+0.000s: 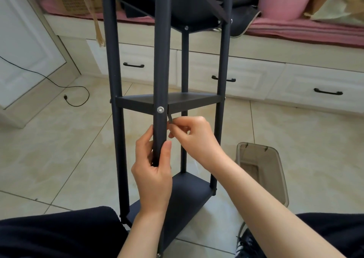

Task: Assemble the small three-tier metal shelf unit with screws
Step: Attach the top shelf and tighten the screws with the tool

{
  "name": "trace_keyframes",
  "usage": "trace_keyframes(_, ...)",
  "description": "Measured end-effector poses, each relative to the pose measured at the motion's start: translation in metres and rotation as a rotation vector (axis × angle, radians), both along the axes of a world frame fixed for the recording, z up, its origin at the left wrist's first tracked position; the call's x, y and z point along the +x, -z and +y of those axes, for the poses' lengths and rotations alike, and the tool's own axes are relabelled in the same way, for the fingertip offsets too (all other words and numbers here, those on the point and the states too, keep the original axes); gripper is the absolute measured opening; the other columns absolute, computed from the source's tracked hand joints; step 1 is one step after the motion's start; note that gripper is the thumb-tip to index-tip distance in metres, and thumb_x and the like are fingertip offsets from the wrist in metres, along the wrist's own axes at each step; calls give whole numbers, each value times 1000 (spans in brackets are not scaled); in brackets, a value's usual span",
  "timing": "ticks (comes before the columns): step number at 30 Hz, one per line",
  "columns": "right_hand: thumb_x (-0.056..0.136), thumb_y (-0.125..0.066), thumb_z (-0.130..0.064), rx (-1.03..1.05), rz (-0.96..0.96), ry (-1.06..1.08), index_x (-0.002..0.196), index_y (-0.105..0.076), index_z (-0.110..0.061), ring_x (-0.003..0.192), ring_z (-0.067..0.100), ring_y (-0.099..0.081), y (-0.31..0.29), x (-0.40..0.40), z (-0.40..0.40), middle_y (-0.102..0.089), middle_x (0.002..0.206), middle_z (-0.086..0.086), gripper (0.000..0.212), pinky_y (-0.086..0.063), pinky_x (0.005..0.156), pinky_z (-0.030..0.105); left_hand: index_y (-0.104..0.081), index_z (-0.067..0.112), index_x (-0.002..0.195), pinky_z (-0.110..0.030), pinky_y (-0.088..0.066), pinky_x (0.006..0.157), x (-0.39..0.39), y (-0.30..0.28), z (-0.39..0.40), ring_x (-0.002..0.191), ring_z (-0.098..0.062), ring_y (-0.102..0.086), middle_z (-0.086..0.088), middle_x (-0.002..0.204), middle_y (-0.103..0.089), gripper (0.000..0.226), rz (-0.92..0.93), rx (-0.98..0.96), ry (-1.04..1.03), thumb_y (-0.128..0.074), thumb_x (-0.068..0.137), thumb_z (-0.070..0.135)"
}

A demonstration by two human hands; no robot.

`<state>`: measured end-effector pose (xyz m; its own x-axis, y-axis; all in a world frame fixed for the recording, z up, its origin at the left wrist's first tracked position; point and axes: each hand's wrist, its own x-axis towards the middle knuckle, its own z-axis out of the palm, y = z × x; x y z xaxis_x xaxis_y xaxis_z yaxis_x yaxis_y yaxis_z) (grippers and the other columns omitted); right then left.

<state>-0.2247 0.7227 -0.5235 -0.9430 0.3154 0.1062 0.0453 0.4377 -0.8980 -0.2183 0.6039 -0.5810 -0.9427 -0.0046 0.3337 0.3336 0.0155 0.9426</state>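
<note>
Shelf unit [167, 104] stands mid-frame on tiled floor [59, 149], all three tiers mounted. Left hand [152, 171] wraps near post [160, 80], likely steadying it. Right hand [194, 137] pinches small hex key [169, 118] just below middle-tier screw [160, 109], probably for tightening. White drawers [256, 78] behind; plastic bin [262, 171] lower right.

Left hand [152, 171] raised upright, fingers and thumb curled round the near post [161, 80], right hand [194, 137] beside it, fingertips pinching a small tool [170, 118], both forearms bare, extended forward
</note>
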Motion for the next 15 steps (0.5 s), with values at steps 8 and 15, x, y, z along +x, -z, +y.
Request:
trace_keyframes(8, 94, -64, -12, 61, 105, 32, 94, -77, -3, 82, 22, -69, 8, -8, -2, -74, 85, 8, 16, -54, 81, 41, -55, 39, 131, -27, -51, 64, 0, 1, 3, 72, -17, -62, -3, 90, -68, 41, -13, -11, 14, -62, 91, 48)
trace_keyframes(15, 88, -68, -6, 192, 362, 175, 84, -76, -1, 73, 22, -64, 31, -23, -15, -71, 79, 8, 10, -56, 66, 38, -56, 37, 131, -27, -52, 65, 1, 1, 4, 73, -18, -62, -8, 93, -69, 39, 7, -18, 20, -60, 93, 45)
